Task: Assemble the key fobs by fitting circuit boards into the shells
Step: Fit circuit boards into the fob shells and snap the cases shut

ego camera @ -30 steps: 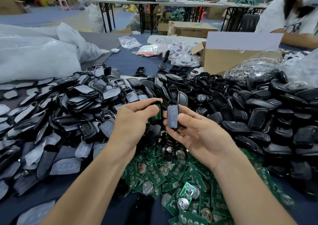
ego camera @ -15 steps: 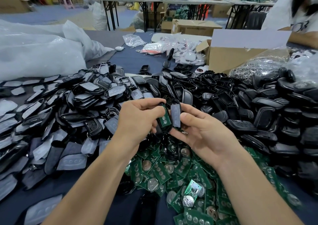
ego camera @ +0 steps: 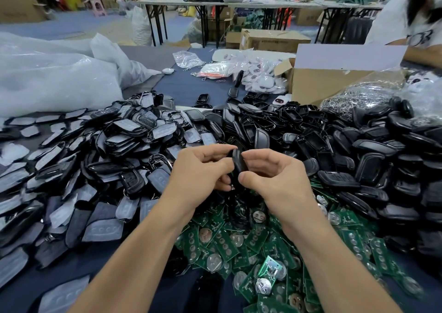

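In the head view, a black shell (ego camera: pixel 239 163) is held edge-on above the heap of circuit boards (ego camera: pixel 241 241), its long axis running up the frame. It is pinched between the left hand (ego camera: pixel 203 171) and the right hand (ego camera: pixel 275 178), equally near, one on each face; any board inside is hidden.

Glossy black plastic shells (ego camera: pixel 373 164), green boards (ego camera: pixel 222 243) with shiny metal discs (ego camera: pixel 214 261), a matt cardboard box (ego camera: pixel 311 85); the tabletop (ego camera: pixel 186 90) is perhaps cloth.

Partial dark letters "OR" on a person's white shirt (ego camera: pixel 388 19), print on cardboard box (ego camera: pixel 275 42) unreadable
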The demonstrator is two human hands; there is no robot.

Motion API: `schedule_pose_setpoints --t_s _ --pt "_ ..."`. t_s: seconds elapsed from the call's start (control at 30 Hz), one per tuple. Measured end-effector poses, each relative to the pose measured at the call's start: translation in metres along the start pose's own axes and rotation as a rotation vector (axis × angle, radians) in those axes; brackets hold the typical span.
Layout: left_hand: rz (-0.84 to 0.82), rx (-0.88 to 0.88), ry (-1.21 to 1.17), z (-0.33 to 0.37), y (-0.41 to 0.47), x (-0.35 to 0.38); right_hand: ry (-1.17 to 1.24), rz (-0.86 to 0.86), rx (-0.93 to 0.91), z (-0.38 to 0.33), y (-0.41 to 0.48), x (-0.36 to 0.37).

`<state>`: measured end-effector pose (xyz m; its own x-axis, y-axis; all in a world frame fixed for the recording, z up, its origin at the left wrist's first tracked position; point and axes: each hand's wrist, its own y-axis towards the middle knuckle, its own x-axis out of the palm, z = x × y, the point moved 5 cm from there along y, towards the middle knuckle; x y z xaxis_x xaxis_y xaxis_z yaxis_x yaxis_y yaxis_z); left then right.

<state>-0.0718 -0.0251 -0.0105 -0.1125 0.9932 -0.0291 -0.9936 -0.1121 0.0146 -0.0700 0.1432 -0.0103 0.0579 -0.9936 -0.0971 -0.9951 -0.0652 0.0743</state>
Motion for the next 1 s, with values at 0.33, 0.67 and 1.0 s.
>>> schedule_pose_setpoints --t_s 0.33,0.67,1.0 --pt "-0.051 -0.042 -0.07 -0.001 0.003 -0.001 -0.299 0.115 -0.153 -0.008 0.0 0.0" --pt "0.106 0.022 -0.049 0.0 0.006 -0.007 0.583 -0.045 0.288 0.005 0.006 0.002" --pt "0.023 0.012 -0.066 0.005 -0.002 0.004 1.009 -0.223 0.381 0.001 0.005 -0.001"
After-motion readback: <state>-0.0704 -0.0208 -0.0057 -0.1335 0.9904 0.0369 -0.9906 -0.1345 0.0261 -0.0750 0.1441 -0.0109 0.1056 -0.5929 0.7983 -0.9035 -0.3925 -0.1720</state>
